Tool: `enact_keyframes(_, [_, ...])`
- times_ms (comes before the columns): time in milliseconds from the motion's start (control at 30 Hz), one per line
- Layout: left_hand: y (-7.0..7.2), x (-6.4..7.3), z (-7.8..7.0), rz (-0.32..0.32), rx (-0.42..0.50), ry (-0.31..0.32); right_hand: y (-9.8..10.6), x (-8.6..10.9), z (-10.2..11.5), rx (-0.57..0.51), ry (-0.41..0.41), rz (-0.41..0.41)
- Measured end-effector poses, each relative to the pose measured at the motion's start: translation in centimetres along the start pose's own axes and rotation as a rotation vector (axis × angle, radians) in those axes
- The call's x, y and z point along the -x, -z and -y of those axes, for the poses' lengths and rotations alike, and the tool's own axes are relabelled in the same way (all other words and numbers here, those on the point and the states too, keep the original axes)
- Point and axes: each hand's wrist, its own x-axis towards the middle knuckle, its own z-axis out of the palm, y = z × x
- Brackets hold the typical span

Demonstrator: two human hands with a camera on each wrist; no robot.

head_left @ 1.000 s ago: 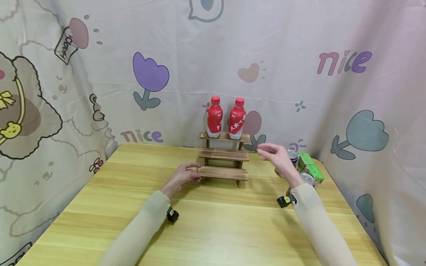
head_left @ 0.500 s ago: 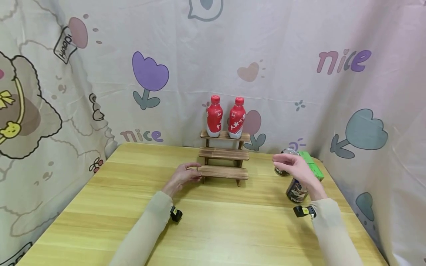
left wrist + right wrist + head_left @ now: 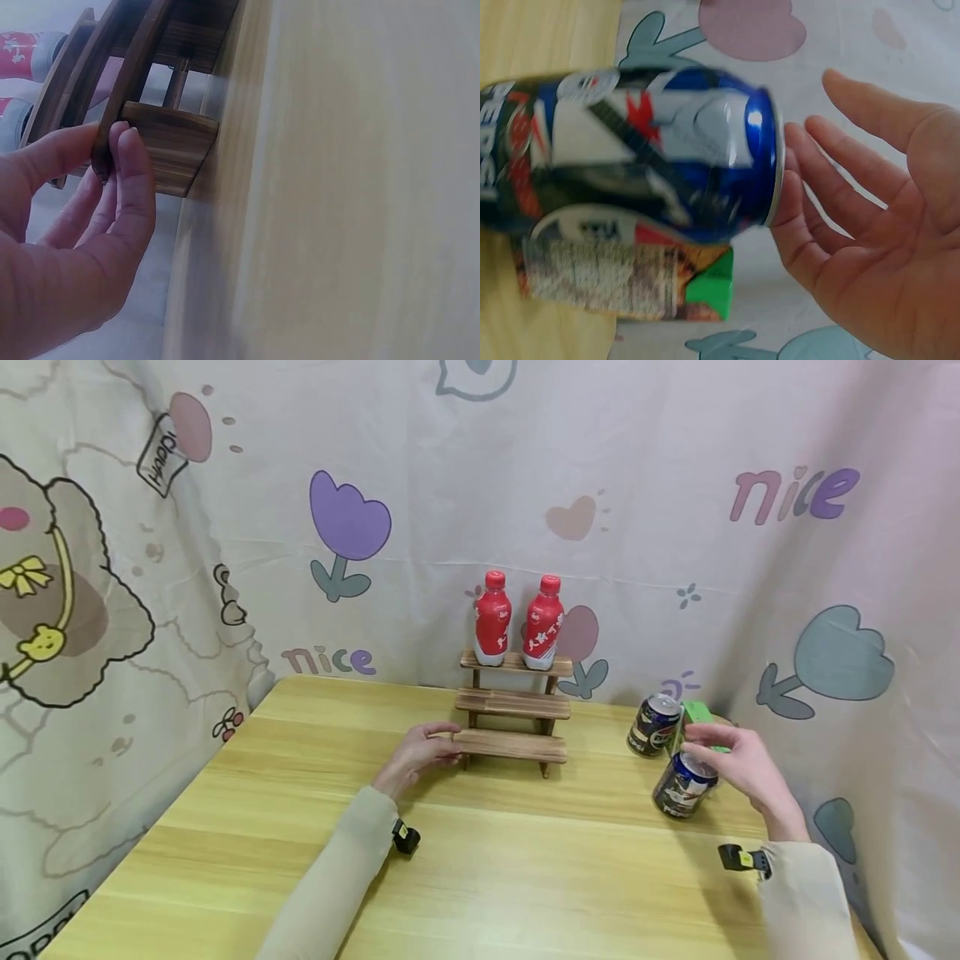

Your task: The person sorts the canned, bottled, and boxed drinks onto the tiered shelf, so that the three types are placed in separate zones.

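Observation:
My left hand (image 3: 416, 758) pinches the left end of the lowest shelf of a three-step wooden display rack (image 3: 510, 745). In the left wrist view, the thumb lies on one face of that shelf (image 3: 133, 75) and the fingertips on the other. My right hand (image 3: 738, 760) hovers at the top of the nearer dark-blue Pepsi can (image 3: 684, 787), fingers loosely bent. The right wrist view has this upright can (image 3: 667, 150) lying sideways across the picture, the fingertips at its rim and the thumb apart from it.
Two red-wrapped bottles, the left one (image 3: 492, 622) and the right one (image 3: 543, 625), stand on the top shelf. A second dark can (image 3: 652, 728) stands behind the nearer one. Green drink cartons (image 3: 698, 713) are partly hidden by my right hand. A printed curtain (image 3: 420, 527) hangs behind the table.
My right hand has moved from beside the rack rightward and down to the nearer can. My left hand keeps its grip on the bottom shelf. The head view has shifted slightly.

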Motion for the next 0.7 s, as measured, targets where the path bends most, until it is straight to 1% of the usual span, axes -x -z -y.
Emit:
enact_keyframes(133, [-0.08,-0.24,0.04,0.01,0.001,-0.001,0.4,0.47,-0.58,0.042,-0.058,0.056])
enact_keyframes(333, [-0.21,-0.36,0.03,0.016,0.003,0.0,0.32,0.82,-0.63,0.084,-0.107,0.07])
enact_keyframes(467, [-0.37,-0.43,0.09,0.012,0.012,0.006,0.08,0.93,-0.52,0.116,-0.11,0.069])
enact_keyframes(600, [-0.35,-0.35,0.11,0.011,0.008,0.012,-0.3,0.88,-0.66,0.103,-0.102,0.07])
enact_keyframes(700, [-0.22,-0.36,0.18,0.014,0.004,0.012,-0.57,0.79,-0.89,0.09,-0.074,0.072])
